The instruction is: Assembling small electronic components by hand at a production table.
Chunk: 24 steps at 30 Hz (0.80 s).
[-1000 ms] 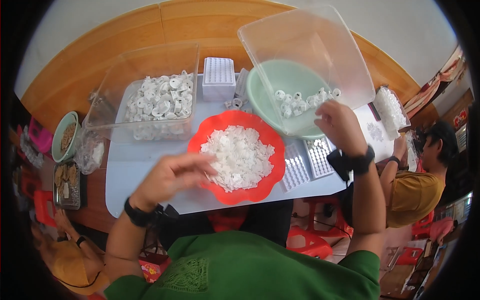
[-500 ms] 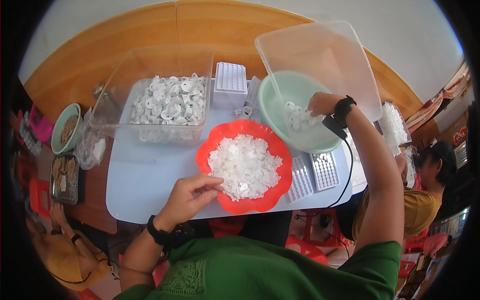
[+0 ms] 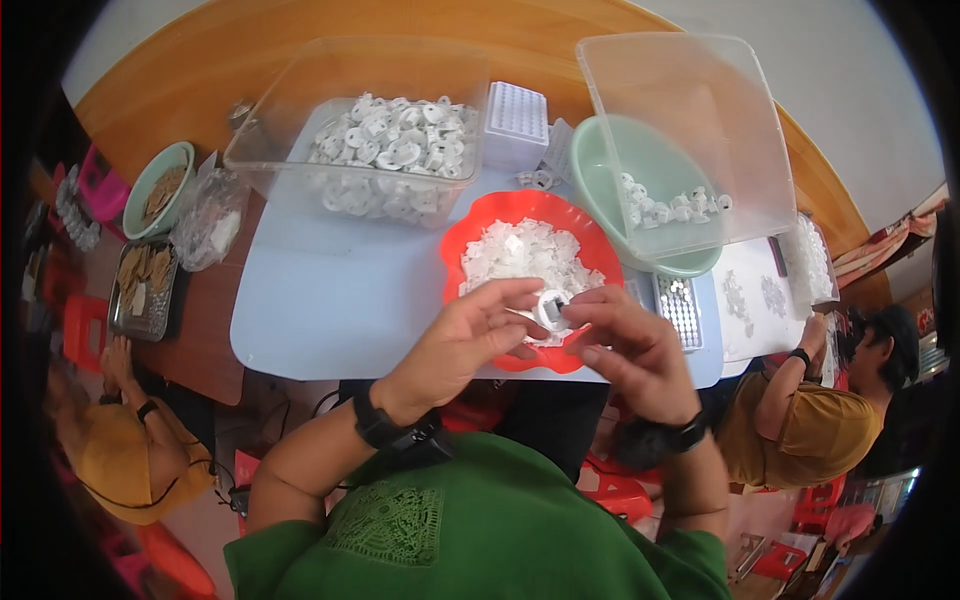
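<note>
We find a light-blue table (image 3: 310, 300) as the main support. Directly on it we record a clear bin (image 3: 290, 145) at 11 o'clock, a white rack stack (image 3: 515, 130) at 12, loose white parts (image 3: 538, 180) at 1, a green basin (image 3: 591, 165) at 2 and a cell tray (image 3: 680, 312) at 4. We place the red bowl (image 3: 453, 258) near the middle, toward 5.

Left fingers (image 3: 510, 292), right fingers (image 3: 603, 312), curled; close together
</note>
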Available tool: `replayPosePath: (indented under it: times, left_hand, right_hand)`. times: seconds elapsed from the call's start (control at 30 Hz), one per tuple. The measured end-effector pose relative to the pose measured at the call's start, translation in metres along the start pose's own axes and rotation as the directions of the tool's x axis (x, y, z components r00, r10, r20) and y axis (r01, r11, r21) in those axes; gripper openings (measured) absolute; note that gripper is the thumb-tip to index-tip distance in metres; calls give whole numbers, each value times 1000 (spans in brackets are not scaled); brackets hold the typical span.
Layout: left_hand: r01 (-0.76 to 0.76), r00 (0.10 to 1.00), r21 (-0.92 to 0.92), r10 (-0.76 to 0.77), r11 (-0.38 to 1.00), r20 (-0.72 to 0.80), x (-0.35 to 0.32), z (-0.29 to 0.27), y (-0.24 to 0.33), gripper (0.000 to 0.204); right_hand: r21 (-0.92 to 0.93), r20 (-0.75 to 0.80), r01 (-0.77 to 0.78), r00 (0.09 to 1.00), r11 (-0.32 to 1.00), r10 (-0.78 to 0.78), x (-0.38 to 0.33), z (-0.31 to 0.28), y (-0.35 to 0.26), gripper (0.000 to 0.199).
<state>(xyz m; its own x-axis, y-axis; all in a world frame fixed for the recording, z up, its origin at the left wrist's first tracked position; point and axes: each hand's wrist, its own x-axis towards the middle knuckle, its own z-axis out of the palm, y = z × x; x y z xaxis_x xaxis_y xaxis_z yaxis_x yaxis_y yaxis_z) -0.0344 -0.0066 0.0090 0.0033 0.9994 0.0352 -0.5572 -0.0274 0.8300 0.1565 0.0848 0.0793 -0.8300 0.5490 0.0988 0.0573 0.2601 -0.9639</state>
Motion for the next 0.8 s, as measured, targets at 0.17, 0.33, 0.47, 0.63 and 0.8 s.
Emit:
replayPosePath:
  times: [0.17, 0.33, 0.47, 0.63, 0.8]
  left_hand:
    - [22, 998, -8, -22, 1000, -56, -14, -2, -12, 30]
    - [2, 997, 51, 2, 999, -80, -21, -7, -10, 25]
    - [48, 996, -29, -50, 998, -71, -21, -8, -13, 27]
    - [17, 999, -91, -21, 996, -43, -12, -1, -7, 34]
    - [-1, 1000, -54, 3, 999, 31, -8, -4, -8, 36]
  right_hand:
    - [-21, -49, 100, 994, 995, -101, -11, 32, 18, 37]
    - [-119, 12, 151, 989, 981, -151, -8, 31, 19, 38]
    - [-188, 15, 150, 989, 971, -150, -7, 34, 23, 38]
    - [-170, -52, 133, 988, 976, -144, -10, 35, 27, 38]
    - [-36, -116, 119, 986, 992, -122, -15, 35, 35, 35]
